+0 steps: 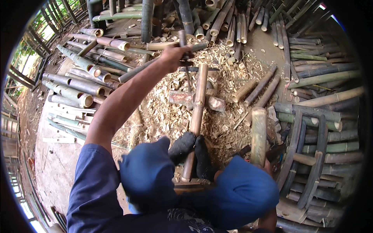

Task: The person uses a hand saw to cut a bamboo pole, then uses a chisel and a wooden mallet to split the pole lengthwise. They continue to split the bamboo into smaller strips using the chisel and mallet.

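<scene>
- Much of the right grip (268, 167) is hidden behind the raised right knee (244, 190); only part of the hand shows, and its finger placement is hard to make out.
- The lower end of the pale club (258, 136) disappears at that grip, while its thick end stands up above it, in plain view.
- The visible part of the right grip is closed at the club's lower end.
- The left grip (175, 57), at the end of the outstretched arm, is closed around a slim tool — its dark handle (182, 39) sticks up above the fist and its thin blade (189, 81) runs down below it.
- The blade's tip is too small to read; whether it touches the reddish-brown block (215, 104) beneath cannot be told.
- The bamboo pole (199, 91) lies just right of and below the left grip, across the block, hiding the block's middle. Neither grip appears to hold it.
- Nearer the body than the left grip, two dark-covered feet (182, 147) flank the pole's near end, partly covering it.
- Wood chips (163, 112) spread below the left grip; cut bamboo lengths (74, 81) lie to its left — outer ones bent by the lens.
</scene>
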Demonstrator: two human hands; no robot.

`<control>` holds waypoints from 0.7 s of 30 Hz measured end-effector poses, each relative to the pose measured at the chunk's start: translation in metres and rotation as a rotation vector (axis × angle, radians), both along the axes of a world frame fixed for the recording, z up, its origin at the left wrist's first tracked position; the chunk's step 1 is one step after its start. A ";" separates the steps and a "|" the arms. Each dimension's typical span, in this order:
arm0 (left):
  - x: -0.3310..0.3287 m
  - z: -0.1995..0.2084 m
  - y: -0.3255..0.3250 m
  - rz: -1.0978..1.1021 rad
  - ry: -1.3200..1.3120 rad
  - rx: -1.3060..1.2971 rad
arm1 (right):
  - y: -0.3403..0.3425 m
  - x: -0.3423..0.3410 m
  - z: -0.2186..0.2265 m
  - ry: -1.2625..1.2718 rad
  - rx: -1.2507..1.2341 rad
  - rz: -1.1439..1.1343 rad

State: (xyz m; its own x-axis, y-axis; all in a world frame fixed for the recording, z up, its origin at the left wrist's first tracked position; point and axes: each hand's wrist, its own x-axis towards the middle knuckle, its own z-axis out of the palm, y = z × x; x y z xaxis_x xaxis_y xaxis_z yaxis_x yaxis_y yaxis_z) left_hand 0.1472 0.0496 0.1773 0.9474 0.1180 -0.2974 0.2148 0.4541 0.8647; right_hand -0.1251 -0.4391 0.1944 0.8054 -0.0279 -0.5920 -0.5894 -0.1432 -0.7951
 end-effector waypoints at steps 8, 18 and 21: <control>0.057 -0.091 -0.044 -0.284 0.126 0.611 | 0.060 0.131 -0.153 -0.354 -0.328 0.231; 0.036 -0.194 -0.084 -0.391 0.261 0.716 | 0.095 0.120 -0.238 -0.402 -1.234 0.246; 0.045 -0.198 -0.080 -0.359 0.285 0.806 | 0.098 0.125 -0.237 -0.405 -1.257 0.251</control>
